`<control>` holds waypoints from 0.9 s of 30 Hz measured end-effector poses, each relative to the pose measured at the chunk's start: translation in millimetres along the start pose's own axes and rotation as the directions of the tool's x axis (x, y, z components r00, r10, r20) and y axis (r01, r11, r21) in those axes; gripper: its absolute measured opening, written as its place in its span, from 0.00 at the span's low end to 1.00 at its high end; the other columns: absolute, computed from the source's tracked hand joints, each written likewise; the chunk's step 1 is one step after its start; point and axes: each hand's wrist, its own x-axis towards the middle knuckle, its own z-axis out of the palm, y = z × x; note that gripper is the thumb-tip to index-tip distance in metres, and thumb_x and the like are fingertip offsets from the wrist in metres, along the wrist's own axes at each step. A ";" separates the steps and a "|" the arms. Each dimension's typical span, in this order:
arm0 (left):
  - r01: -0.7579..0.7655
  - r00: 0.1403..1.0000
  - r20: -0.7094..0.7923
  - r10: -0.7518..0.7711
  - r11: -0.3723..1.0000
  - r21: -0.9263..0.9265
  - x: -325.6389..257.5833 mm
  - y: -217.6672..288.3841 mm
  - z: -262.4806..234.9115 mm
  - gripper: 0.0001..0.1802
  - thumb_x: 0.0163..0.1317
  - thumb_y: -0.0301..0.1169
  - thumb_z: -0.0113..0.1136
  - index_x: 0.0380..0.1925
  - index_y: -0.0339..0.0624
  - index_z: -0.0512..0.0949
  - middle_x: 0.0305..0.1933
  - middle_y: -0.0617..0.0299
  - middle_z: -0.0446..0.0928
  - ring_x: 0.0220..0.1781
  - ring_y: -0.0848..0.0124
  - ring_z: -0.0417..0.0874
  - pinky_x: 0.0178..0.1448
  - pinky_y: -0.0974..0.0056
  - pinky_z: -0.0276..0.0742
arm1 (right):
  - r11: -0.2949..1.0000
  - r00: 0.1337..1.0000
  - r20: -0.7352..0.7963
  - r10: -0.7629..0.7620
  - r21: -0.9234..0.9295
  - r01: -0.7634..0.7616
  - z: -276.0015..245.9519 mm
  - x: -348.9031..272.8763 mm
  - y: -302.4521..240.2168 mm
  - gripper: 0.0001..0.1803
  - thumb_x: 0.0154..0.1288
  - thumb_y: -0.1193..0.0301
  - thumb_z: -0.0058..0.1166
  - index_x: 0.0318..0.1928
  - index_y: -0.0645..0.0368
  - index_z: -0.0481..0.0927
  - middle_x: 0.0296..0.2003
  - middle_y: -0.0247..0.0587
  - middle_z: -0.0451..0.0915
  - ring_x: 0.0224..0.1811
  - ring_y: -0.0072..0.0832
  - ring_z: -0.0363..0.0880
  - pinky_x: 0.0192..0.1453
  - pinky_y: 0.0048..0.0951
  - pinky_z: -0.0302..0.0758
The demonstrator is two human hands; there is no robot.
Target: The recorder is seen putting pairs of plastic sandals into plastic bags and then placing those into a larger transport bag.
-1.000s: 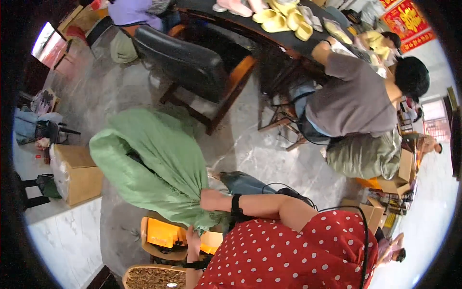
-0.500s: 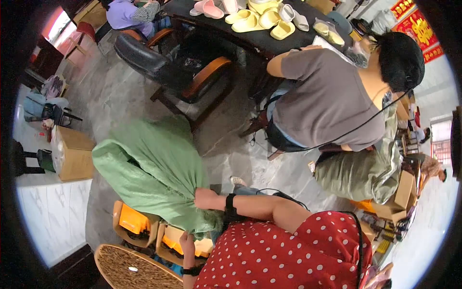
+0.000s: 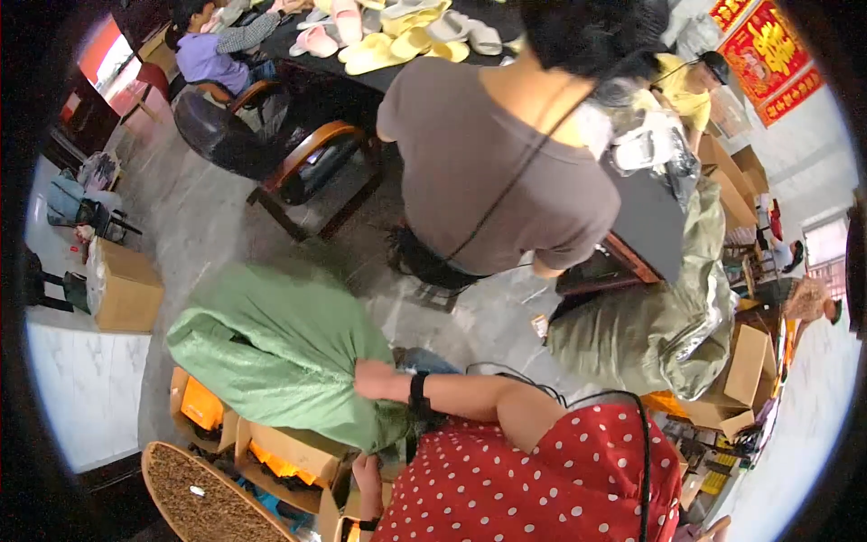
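A large green woven sack (image 3: 271, 348) bulges out in front of me at the left, over open cardboard boxes. My right hand (image 3: 375, 379), with a black band on the wrist, is closed around the sack's gathered fabric. Lower down, my left hand (image 3: 366, 471) pinches the sack's bottom edge with its fingers closed; part of that hand is hard to make out. What the sack contains is hidden.
Boxes with orange packages (image 3: 200, 404) and a round woven tray (image 3: 203, 497) are below the sack. A co-worker in a grey-brown shirt (image 3: 506, 172) is ahead, by a dark table with slippers (image 3: 388, 50). An armchair (image 3: 271, 144) stands left, another full sack (image 3: 632, 339) right.
The co-worker in grey-brown appears further left and more upright. A person in yellow now shows behind. My hands keep their hold; the sack sits slightly lower in view.
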 end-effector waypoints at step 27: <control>-0.016 0.991 0.131 -0.026 0.951 0.309 -271.4 -126.4 316.8 0.14 0.57 0.33 0.54 0.27 0.31 0.81 0.22 0.64 0.77 0.27 0.75 0.74 0.32 0.65 0.69 | 0.967 0.977 -0.094 0.192 0.190 -0.172 23.1 -419.6 280.9 0.24 0.58 0.62 0.51 0.43 0.76 0.76 0.43 0.70 0.79 0.49 0.60 0.79 0.54 0.48 0.76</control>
